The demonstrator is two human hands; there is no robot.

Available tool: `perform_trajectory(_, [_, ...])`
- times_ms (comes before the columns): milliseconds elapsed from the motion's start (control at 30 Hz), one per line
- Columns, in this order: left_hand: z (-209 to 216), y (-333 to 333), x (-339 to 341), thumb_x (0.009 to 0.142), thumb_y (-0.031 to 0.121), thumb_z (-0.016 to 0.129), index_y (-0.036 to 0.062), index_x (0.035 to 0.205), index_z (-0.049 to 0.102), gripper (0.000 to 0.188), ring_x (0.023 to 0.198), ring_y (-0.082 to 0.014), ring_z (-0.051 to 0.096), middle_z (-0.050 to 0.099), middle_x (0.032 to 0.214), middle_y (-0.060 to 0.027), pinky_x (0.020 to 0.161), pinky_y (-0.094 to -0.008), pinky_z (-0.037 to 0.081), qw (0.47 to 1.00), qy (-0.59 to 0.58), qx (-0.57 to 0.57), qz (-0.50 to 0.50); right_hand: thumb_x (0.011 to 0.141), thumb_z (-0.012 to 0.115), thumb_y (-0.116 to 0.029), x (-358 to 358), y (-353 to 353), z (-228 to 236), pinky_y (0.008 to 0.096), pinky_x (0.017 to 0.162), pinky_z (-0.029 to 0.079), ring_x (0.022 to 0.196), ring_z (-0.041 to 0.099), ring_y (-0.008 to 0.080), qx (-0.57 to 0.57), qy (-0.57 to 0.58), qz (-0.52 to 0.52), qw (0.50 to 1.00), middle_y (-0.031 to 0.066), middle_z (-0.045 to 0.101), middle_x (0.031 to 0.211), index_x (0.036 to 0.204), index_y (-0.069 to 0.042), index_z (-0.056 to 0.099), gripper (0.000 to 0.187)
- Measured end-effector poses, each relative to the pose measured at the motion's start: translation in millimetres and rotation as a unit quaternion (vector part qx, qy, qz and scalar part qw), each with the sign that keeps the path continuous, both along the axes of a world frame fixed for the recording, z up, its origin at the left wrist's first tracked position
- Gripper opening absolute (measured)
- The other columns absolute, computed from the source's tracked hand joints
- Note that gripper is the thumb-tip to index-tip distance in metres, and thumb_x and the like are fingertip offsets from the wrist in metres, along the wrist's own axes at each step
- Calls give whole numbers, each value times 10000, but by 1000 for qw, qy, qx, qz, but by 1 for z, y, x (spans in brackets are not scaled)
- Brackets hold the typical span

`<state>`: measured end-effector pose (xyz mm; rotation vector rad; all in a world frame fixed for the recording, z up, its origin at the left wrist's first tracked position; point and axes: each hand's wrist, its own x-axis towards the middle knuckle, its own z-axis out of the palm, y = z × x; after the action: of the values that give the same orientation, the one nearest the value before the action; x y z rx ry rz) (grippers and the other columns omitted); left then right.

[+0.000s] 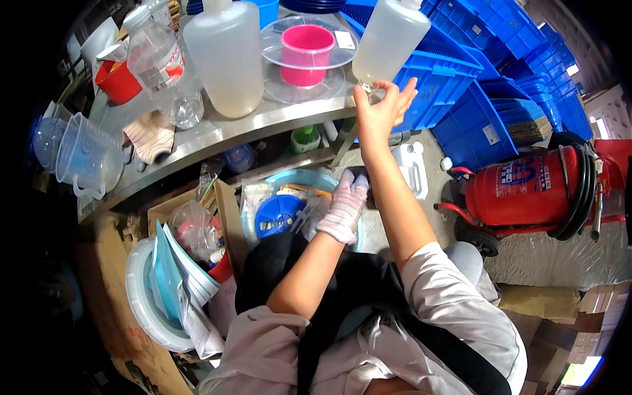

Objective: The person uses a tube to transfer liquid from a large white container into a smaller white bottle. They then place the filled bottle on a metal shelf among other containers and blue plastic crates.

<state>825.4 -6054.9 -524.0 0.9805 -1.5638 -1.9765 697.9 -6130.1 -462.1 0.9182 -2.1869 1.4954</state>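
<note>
Right hand point(384, 108) is bare and raised to the edge of the steel bench point(217, 135). Fingers spread, palm up against the base of a tilted translucent plastic bottle point(390, 41). I read this as a steadying touch, not a clamp: the hand is open, propping the bottle's low corner so it does not slide off the bench edge. The bottle leans away from the palm, its neck pointing up and out of view.

Left hand point(343, 205) wears a knitted work glove and reaches down under the bench, well below the right hand. It rests curled on the rim of a pale blue basin point(309, 178), fingers bent over the edge. I cannot tell whether it truly grips the rim or only leans on it; a hold there would brace the body during the upward reach.

Just inside the basin, beside the glove, lies a blue round lid point(280, 214). On the bench, left of the raised hand, stands a pink cup point(307, 52) on clear plates, then a larger milky jug point(227, 56). Blue crates point(454, 72) are stacked behind the bottle; a red extinguisher point(526, 191) lies right of the forearm.
</note>
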Motion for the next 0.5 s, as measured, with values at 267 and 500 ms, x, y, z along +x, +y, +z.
perform_trajectory(267, [-56,-8,-24,913,314,605,40,1185,556,389,983,-240,611,596,1088,-103,873,-355,499,988,143,37,44,721,741,-341,-63,39,139,582,1113,94,1445,82,430,-12,208,53,977,199,176,1562,1001,-139,592,377])
perform_trajectory(500, [-58,-8,-40,912,310,613,35,1222,530,423,988,-234,607,596,1092,-105,871,-357,497,988,122,99,-4,717,713,-408,-129,2,215,639,1060,90,1447,86,424,140,384,51,911,191,262,1537,993,-174,669,365])
